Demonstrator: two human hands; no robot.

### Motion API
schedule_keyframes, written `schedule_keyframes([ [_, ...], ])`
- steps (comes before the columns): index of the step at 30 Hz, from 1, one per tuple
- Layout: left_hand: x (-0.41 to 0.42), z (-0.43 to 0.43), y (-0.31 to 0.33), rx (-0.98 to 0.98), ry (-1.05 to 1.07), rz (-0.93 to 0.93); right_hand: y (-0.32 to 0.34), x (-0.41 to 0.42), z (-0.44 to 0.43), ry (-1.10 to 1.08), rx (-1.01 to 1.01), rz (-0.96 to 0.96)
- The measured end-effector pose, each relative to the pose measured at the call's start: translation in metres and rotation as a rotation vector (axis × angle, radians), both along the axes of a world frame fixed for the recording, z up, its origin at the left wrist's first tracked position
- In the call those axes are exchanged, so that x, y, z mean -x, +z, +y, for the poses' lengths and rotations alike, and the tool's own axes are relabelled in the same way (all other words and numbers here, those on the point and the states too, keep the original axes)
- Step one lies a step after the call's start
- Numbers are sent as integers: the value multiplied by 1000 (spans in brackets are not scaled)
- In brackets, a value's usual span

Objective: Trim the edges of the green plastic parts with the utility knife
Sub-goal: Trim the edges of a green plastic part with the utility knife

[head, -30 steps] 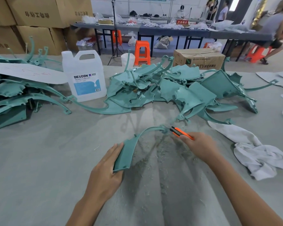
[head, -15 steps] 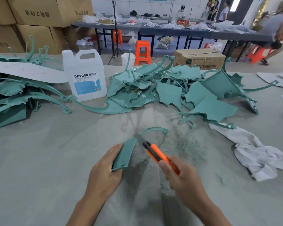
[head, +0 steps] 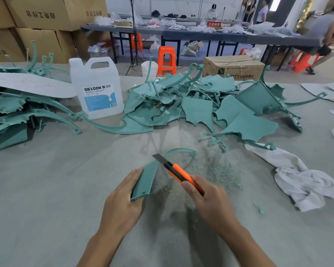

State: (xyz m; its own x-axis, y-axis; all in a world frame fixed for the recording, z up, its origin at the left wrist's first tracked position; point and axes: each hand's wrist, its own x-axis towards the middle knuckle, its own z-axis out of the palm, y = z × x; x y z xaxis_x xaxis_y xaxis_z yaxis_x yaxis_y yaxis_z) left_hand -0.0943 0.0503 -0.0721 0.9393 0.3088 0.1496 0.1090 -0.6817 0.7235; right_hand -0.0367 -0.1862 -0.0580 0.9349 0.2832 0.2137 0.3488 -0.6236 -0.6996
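Green plastic part (head: 146,180) lies on the grey table (head: 46,189), its wide end held by the left hand (head: 121,205) as before. The utility knife (head: 178,173), gripped in the right hand (head: 210,201), has drawn back from the curved arm's far tip to mid-part, blade extended. Shavings (head: 214,170) lie just right.

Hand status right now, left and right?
Left hand: holding the green part by its wide end.
Right hand: closed around the knife, blade extended.
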Motion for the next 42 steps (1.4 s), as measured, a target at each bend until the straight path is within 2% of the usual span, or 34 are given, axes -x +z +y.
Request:
schedule_keyframes([
  [5,-1,-2,1,25,18,-4,0,-37,-15,-215,271,-13],
  [12,1,-3,2,26,12,-7,-6,-66,-39,-420,500,6],
  [15,3,-3,4,41,16,-16,-2,-66,-39,-438,442,51],
  [17,2,-3,5,40,25,-23,6,-57,-32,-387,325,43],
  [19,1,-4,5,48,27,-23,16,-41,-21,-251,174,26],
  [23,2,-3,4,33,32,-9,38,-8,-3,162,-51,77],
  [27,1,-3,3,33,25,-2,37,-6,-4,357,-57,99],
  [29,1,-2,1,15,23,13,31,-17,-8,286,-20,40],
  [31,1,-3,-1,-6,29,14,23,-35,-16,106,46,-35],
  [34,0,-3,-1,-3,20,-6,16,-64,-34,-137,300,-88],
  [37,1,-1,-3,22,15,-38,15,-79,-49,-244,512,-32],
  [39,1,-1,-3,35,18,-53,16,-77,-51,-262,467,-29],
  [42,-1,0,-3,38,29,-60,23,-57,-37,-189,173,-66],
])
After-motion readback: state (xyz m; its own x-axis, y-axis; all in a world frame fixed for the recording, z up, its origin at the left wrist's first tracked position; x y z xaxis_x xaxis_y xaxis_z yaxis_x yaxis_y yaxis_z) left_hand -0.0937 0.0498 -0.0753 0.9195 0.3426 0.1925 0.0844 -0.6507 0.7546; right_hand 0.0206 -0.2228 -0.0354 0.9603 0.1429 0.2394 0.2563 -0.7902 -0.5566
